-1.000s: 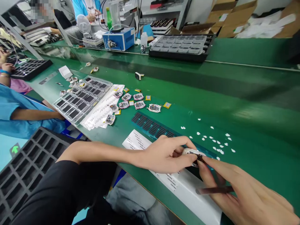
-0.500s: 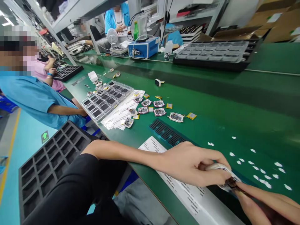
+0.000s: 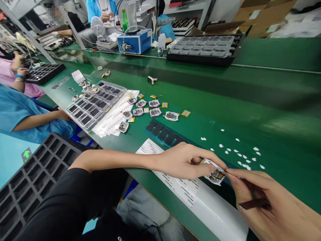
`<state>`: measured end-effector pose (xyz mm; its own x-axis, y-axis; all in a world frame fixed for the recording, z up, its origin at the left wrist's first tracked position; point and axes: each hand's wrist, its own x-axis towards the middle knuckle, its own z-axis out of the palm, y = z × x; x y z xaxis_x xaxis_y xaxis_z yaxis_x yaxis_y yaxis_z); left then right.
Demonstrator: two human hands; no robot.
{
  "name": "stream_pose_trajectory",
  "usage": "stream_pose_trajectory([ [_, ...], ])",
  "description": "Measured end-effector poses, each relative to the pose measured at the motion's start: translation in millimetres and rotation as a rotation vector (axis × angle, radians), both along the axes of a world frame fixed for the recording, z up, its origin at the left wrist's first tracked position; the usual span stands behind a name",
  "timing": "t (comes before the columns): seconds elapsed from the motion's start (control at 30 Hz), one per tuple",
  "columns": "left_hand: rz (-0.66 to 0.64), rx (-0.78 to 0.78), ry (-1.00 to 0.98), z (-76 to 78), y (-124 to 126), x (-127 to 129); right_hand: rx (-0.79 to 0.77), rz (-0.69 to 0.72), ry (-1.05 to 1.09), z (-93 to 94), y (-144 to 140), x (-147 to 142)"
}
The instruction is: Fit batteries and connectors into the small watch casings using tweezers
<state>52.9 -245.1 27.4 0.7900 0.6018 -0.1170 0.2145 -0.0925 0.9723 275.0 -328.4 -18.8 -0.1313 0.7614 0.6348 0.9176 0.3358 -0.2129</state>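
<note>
My left hand [image 3: 184,162] is closed on a white-rimmed watch case [image 3: 215,175] whose open side shows a circuit board. At the case's right edge, the thumb and forefinger of my right hand [image 3: 265,190] are pinched together; what lies between the tips is too small to make out. A dark flat strip [image 3: 253,203] sticks out from under the curled fingers of that hand. Beneath my left wrist lies a white printed sheet [image 3: 173,185]. Just beyond the left hand is a sheet of black strips [image 3: 164,132].
Several open watch cases [image 3: 154,112] with yellow batteries [image 3: 186,113] lie beyond. Small white pieces [image 3: 239,155] are scattered ahead of my hands. A clear tray [image 3: 92,103] stands left, a black foam tray [image 3: 32,182] beside me. A co-worker's arm [image 3: 37,120] is at left.
The view has swung right. The watch case has turned so its circuit board faces up more, and my right hand has shifted to its right edge, showing the dark strip.
</note>
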Motion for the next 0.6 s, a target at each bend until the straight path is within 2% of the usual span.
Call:
stream_pose_trajectory([
  [0.1, -0.011, -0.097, -0.004, -3.5, 1.3, 1.6, 0.051, -0.028, -0.046, 4.7, 0.9, -4.9],
  [0.17, -0.019, -0.194, -0.041, -4.1, 0.4, 1.6, 0.14, -0.058, -0.074, 7.5, 1.4, -5.8],
  [0.27, -0.025, -0.322, -0.098, -2.6, -2.9, 1.5, 0.236, -0.007, -0.112, 11.8, 1.4, -4.7],
  [0.37, 0.009, -0.35, -0.098, 0.1, -6.1, 2.7, 0.228, 0.056, -0.157, 13.9, 1.5, -2.8],
  [0.47, 0.036, -0.363, -0.069, 2.2, -6.8, 4.1, 0.246, 0.062, -0.193, 12.4, 1.9, -0.6],
  [0.6, 0.008, -0.444, -0.051, 2.0, -3.9, 4.0, 0.269, 0.05, -0.258, 10.7, 1.0, 1.7],
])
